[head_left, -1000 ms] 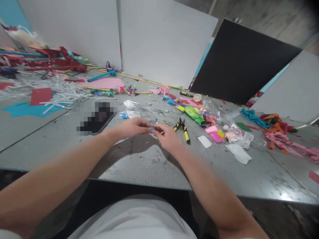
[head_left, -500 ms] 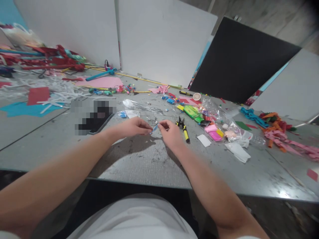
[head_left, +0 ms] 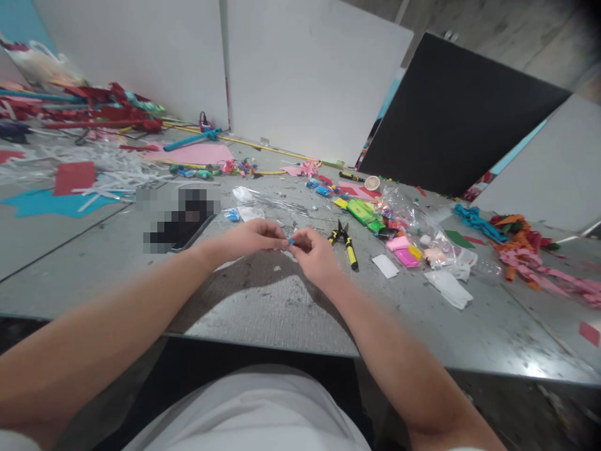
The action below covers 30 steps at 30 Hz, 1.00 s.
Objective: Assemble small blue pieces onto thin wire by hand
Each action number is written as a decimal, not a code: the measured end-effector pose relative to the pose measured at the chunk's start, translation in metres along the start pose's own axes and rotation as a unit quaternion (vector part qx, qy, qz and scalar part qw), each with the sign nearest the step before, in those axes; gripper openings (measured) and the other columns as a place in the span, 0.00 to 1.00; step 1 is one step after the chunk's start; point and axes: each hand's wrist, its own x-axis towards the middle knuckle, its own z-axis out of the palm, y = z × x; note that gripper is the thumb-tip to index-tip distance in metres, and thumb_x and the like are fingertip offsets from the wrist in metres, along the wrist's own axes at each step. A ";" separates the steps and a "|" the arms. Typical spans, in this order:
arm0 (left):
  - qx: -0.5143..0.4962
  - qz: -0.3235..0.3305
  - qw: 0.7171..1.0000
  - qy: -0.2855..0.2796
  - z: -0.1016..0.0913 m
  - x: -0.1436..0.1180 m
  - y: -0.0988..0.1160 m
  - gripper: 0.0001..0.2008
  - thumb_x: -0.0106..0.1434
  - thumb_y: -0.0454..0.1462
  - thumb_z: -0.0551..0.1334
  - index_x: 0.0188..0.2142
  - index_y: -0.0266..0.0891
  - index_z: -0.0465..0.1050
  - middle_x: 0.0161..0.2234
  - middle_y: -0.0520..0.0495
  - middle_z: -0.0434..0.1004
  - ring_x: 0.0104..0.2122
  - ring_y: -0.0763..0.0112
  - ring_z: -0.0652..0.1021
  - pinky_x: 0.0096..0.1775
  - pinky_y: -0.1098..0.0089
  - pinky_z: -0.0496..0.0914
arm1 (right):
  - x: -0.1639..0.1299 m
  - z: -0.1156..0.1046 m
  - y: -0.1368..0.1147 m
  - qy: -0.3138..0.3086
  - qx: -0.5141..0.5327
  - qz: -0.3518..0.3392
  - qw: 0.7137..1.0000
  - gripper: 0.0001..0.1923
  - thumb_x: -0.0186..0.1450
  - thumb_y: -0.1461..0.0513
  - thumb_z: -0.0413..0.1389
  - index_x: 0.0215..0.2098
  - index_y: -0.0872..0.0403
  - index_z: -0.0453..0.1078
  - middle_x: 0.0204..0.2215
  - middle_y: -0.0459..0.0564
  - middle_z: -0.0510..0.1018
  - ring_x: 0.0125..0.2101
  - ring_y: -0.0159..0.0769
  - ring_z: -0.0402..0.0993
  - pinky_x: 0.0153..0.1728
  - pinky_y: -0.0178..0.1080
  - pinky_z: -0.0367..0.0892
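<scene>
Over the middle of the table, my left hand (head_left: 256,240) and my right hand (head_left: 313,252) meet at the fingertips. Pinched between both sets of fingers is a small piece of blue clay (head_left: 291,241), mostly hidden by them. To the right of my right hand lie yellow-and-black pliers (head_left: 348,244) with their jaws apart. Just beyond my hands are thin metal wires (head_left: 277,202), a white wad (head_left: 243,195) and a small blue lump (head_left: 232,215) in clear wrapping.
Right of the pliers are a white card (head_left: 385,266), green clay packs (head_left: 360,212), a pink pack (head_left: 406,257) and clear plastic bags (head_left: 413,216). Red paper (head_left: 74,178) and white shredded strips (head_left: 113,164) cover the left. Upright white boards (head_left: 310,75) stand behind.
My fingertips have come closer together. The blue clay, a visible strip between them before, now shows only as a small bit at the fingertips.
</scene>
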 end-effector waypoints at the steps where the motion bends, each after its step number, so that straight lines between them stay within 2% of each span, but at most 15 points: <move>1: 0.002 0.001 1.000 0.003 0.000 0.001 -0.001 0.13 0.61 0.48 0.70 0.35 0.40 0.79 0.30 0.50 0.78 0.30 0.70 0.75 0.33 0.70 0.65 | 0.000 0.000 0.000 0.006 0.001 0.004 1.000 0.09 0.63 0.59 0.64 0.42 0.50 0.74 0.34 0.48 0.84 0.37 0.39 0.83 0.42 0.42 0.77; 5: 0.001 -0.009 1.000 -0.003 -0.001 0.000 -0.001 0.11 0.59 0.46 0.70 0.32 0.40 0.78 0.29 0.50 0.78 0.29 0.70 0.75 0.32 0.69 0.66 | 0.003 -0.003 0.004 0.005 -0.007 0.022 1.000 0.08 0.66 0.62 0.60 0.44 0.50 0.74 0.35 0.48 0.85 0.35 0.38 0.83 0.42 0.43 0.77; 8: 0.017 -0.024 0.999 -0.038 -0.002 -0.001 0.001 0.09 0.57 0.43 0.71 0.32 0.40 0.80 0.29 0.50 0.80 0.29 0.69 0.76 0.33 0.69 0.67 | 0.008 -0.009 0.010 0.038 -0.023 0.021 0.999 0.06 0.68 0.61 0.57 0.42 0.51 0.75 0.36 0.49 0.85 0.33 0.38 0.83 0.42 0.43 0.76; 12: 0.070 -0.040 0.996 -0.023 -0.001 -0.001 0.001 0.15 0.61 0.50 0.69 0.34 0.40 0.83 0.30 0.48 0.81 0.30 0.69 0.76 0.33 0.69 0.66 | 0.013 -0.016 0.012 0.088 -0.032 0.022 0.995 0.09 0.67 0.58 0.59 0.42 0.52 0.77 0.38 0.52 0.85 0.37 0.40 0.82 0.41 0.42 0.76; 17: 0.007 -0.037 0.999 0.002 0.000 -0.001 0.000 0.20 0.63 0.54 0.67 0.36 0.40 0.83 0.34 0.45 0.83 0.33 0.67 0.78 0.34 0.69 0.67 | 0.006 -0.007 0.004 0.036 -0.002 0.012 0.999 0.10 0.64 0.56 0.62 0.40 0.51 0.79 0.43 0.52 0.85 0.40 0.39 0.81 0.38 0.39 0.76; 21: 0.023 -0.033 0.999 -0.001 0.000 -0.002 0.003 0.17 0.61 0.50 0.70 0.39 0.40 0.83 0.32 0.48 0.81 0.30 0.68 0.76 0.32 0.69 0.65 | -0.001 -0.002 -0.003 -0.011 -0.008 0.001 1.000 0.08 0.65 0.57 0.61 0.40 0.51 0.79 0.38 0.50 0.85 0.38 0.38 0.81 0.38 0.40 0.76; 30: -0.024 -0.003 1.000 -0.006 0.003 0.000 -0.001 0.13 0.59 0.46 0.72 0.36 0.40 0.79 0.30 0.50 0.79 0.29 0.70 0.76 0.32 0.70 0.66 | -0.002 -0.007 -0.010 -0.022 -0.069 -0.052 0.996 0.04 0.63 0.62 0.61 0.33 0.50 0.80 0.33 0.48 0.85 0.34 0.38 0.80 0.39 0.40 0.74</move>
